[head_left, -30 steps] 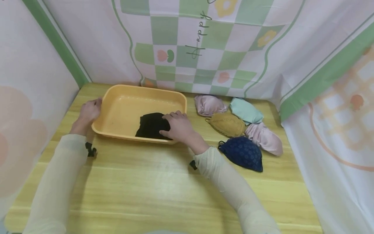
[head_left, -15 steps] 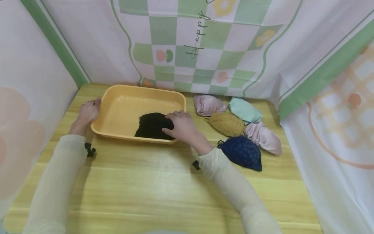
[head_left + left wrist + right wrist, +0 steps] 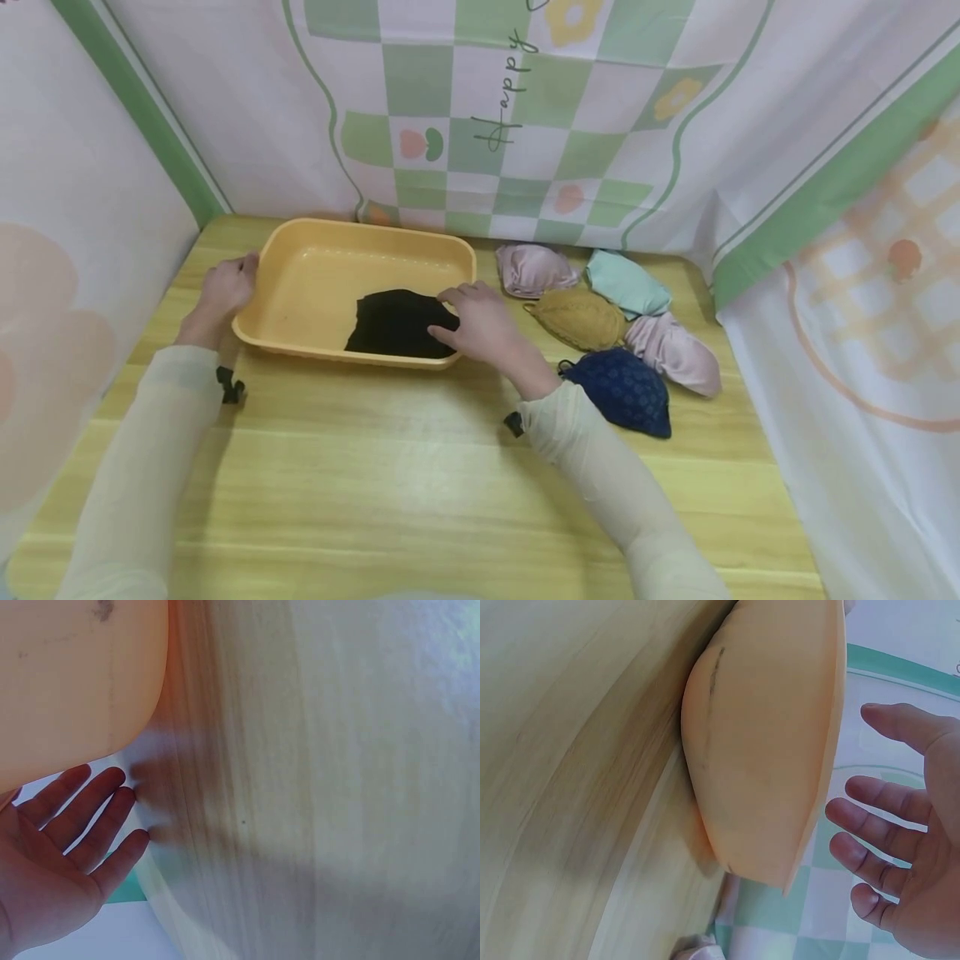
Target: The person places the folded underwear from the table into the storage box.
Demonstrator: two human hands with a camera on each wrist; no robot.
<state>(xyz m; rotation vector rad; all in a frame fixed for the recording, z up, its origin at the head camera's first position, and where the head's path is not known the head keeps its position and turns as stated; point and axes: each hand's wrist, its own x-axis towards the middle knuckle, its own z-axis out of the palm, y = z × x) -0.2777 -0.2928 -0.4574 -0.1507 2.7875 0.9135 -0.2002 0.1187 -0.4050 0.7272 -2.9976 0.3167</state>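
Note:
A folded black garment point(image 3: 397, 323) lies in the right front part of a yellow plastic basin point(image 3: 315, 292). My right hand point(image 3: 486, 329) hovers at the basin's right rim, its fingertips overlapping the garment's right end in the head view. The right wrist view shows that hand's fingers loosely bent and apart, holding nothing, beside the basin wall point(image 3: 765, 750). At the basin's left end, my left hand point(image 3: 228, 287) rests against the rim. Its fingers point(image 3: 90, 814) are stretched out below the basin's edge in the left wrist view, with the thumb mostly hidden.
Right of the basin lie folded bras: pink point(image 3: 534, 271), mint point(image 3: 628, 283), mustard point(image 3: 577, 318), another pink point(image 3: 673, 354) and navy point(image 3: 621, 390). The wooden table point(image 3: 390, 492) is bordered by a printed curtain point(image 3: 495, 192) at the back and sides.
My right hand has shifted slightly right, uncovering more of the black garment, which stays in the basin. The left hand keeps its place at the rim.

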